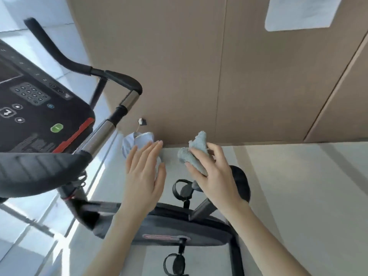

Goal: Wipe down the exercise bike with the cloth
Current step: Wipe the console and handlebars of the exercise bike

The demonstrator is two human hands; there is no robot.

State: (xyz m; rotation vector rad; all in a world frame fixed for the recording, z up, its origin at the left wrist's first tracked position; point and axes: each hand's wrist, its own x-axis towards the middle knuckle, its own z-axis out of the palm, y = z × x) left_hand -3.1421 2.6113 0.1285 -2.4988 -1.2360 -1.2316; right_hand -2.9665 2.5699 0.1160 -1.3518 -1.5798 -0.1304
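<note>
Head camera looks steeply down, close over bike (169, 226).

Room setting. A brown panelled wall (179, 66), divided by thin straight seams, fills the upper field. A white sheet (300, 12), blurred, is fixed high on the wall at its right. A small hook (142, 122) low on the wall carries a pale blue shirt (137, 141). Below the wall lies a pale grey floor (298, 196). Left of the wall, glossy pale tiles (59, 36) are brightly lit.
</note>
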